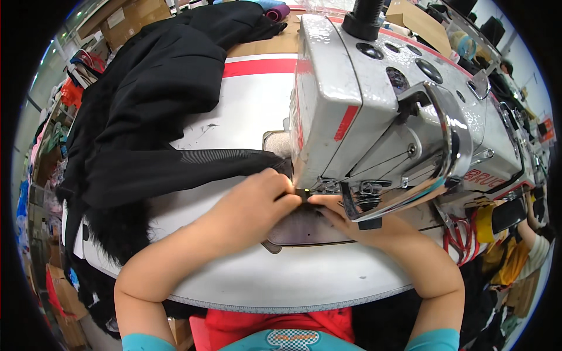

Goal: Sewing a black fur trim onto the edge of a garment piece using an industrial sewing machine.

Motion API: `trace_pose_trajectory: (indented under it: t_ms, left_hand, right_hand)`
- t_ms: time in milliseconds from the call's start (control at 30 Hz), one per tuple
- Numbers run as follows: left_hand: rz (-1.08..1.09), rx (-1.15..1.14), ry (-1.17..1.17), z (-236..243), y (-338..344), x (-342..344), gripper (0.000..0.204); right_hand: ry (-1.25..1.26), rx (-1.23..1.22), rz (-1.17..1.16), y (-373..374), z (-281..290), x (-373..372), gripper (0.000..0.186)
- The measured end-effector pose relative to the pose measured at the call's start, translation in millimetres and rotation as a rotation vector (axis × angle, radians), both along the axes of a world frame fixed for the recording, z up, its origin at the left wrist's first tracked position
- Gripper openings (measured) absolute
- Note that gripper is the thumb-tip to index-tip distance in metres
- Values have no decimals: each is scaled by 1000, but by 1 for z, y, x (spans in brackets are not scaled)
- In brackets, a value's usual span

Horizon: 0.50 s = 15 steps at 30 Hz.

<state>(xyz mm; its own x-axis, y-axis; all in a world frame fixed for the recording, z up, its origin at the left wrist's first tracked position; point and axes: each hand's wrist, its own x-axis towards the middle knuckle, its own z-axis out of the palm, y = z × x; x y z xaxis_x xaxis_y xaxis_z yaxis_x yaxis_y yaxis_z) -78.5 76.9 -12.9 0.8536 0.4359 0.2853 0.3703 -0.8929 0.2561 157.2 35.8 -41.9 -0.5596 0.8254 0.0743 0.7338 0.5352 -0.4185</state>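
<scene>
A large black garment (170, 64) is heaped over the left of the sewing table, with a fuzzy black edge (117, 231) at its near side. From it a sheer black strip of fabric (216, 167) runs right to the needle area of a white sewing machine (328, 88). My left hand (257, 202) pinches the fabric's edge just left of the presser foot. My right hand (345, 222) reaches in from the other side, fingertips closed on the dark fabric close to the left ones. The machine's front parts hide some of the right hand.
The white table (240, 286) has a curved front edge with a ruler strip. Red looped handles (462, 240) hang at the table's right. A cardboard box (418, 23) stands behind the machine. Another person's arm (527, 231) shows at the far right.
</scene>
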Motion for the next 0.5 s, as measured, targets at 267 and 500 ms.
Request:
trace_pose_trajectory:
  t_ms: [267, 500]
  left_hand:
    - [-23, 108, -106, -9, -6, 7, 24]
    - [108, 217, -58, -12, 6, 0, 23]
  right_hand:
    - [-563, 734, 278, 9, 17, 12, 28]
    - [-272, 13, 13, 12, 3, 18, 24]
